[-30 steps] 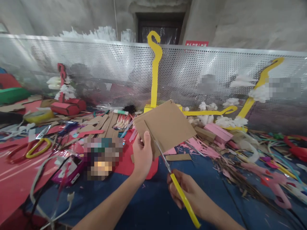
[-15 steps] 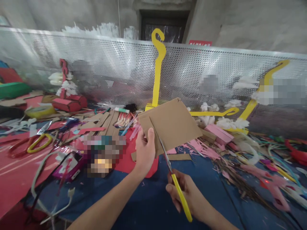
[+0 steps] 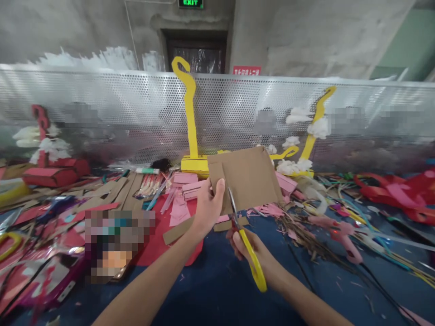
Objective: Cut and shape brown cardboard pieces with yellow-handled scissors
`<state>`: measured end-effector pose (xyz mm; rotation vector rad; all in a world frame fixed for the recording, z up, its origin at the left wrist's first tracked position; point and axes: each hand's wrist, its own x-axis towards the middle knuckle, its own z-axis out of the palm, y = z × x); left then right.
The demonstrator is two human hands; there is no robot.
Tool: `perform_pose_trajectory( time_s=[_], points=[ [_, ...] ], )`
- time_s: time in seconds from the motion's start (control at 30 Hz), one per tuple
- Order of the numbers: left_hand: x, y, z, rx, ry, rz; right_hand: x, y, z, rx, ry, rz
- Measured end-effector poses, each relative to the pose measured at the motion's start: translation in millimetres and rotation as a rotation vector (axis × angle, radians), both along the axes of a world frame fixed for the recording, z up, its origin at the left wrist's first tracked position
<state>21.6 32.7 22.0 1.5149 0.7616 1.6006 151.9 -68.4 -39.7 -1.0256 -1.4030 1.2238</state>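
Observation:
A brown sheet of cardboard [image 3: 253,176] is held up in front of me, its left edge pinched in my left hand [image 3: 210,203] with the thumb on the near face. My right hand [image 3: 249,246] is closed round the yellow handles of a pair of scissors [image 3: 253,262]. The blades lie along a cut that runs up from the cardboard's lower edge, leaving a narrow strip on the left side by my thumb. Some right fingers are hidden behind the handles. Below the sheet, cut cardboard strips [image 3: 179,230] lie on red paper [image 3: 152,246].
Behind stands a yellow hook-topped cardboard piece [image 3: 190,117] against a perforated metal screen [image 3: 136,104]. At right lie a pink glue gun [image 3: 341,233] and a heap of twigs [image 3: 301,235]. Pink folded pieces [image 3: 186,179], a red model [image 3: 50,174] and a purple box [image 3: 50,285] crowd the left.
My view has swung right, so the background sits farther left. The scissors have turned a little and their handles sit higher; both hands keep their holds.

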Motion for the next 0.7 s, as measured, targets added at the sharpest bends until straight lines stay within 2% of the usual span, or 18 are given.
perform_pose_trajectory(
  time_s=[0.17,0.5,0.7],
  points=[
    [5.7,11.3,-3.4,0.017,-0.020,-0.041,-6.2,5.6,8.2,-0.086,0.025,-0.090],
    [4.6,11.1,-2.7,0.010,-0.005,-0.001,-16.7,9.3,-13.6,-0.157,0.130,-0.150],
    [4.5,12.1,-3.1,0.001,-0.024,-0.022,-19.4,10.4,-17.0,-0.111,0.119,-0.204]
  ],
)
